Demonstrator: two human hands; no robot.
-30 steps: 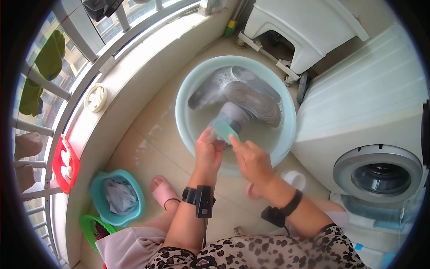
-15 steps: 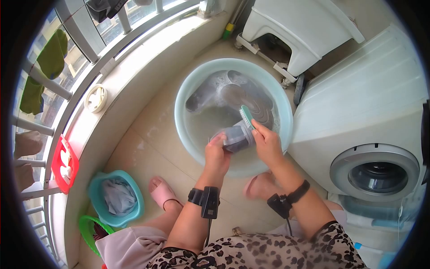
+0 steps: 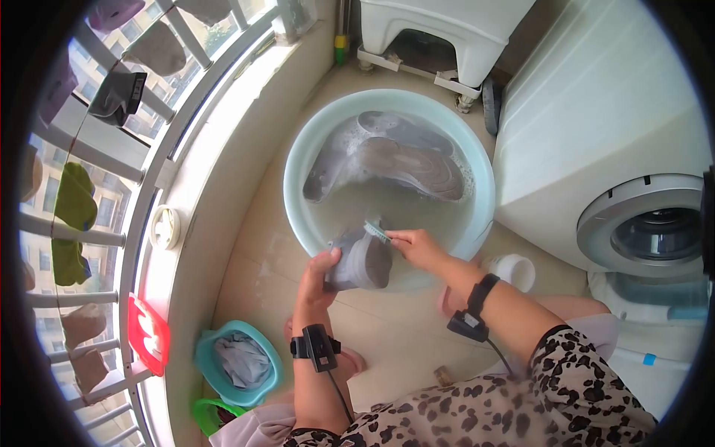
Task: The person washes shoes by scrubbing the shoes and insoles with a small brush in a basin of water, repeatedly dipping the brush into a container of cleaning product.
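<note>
A wet grey shoe (image 3: 366, 267) is gripped by my left hand (image 3: 319, 274), over the near rim of a round pale-blue basin (image 3: 293, 201). My right hand (image 3: 417, 248) is closed round the handle of a small green brush (image 3: 377, 231). The brush's white bristles are at the shoe's upper edge; contact is hard to make out. Cloudy, sudsy water (image 3: 335, 220) fills the basin. In it lies another grey shoe, its patterned sole (image 3: 410, 167) turned up, with more grey shoe parts (image 3: 328, 167) around it, partly under water.
On the right stands a white front-loading washing machine (image 3: 551, 156). A white washboard sink (image 3: 439, 37) is behind the basin. At lower left are a teal tub (image 3: 205, 357) with cloth and a green basket (image 3: 202, 414). A white container (image 3: 514, 273) stands right of the basin.
My left hand has brought the shoe nearer and to the left, turning it. My right hand has moved the brush left and lower. The camera view has shifted too.
</note>
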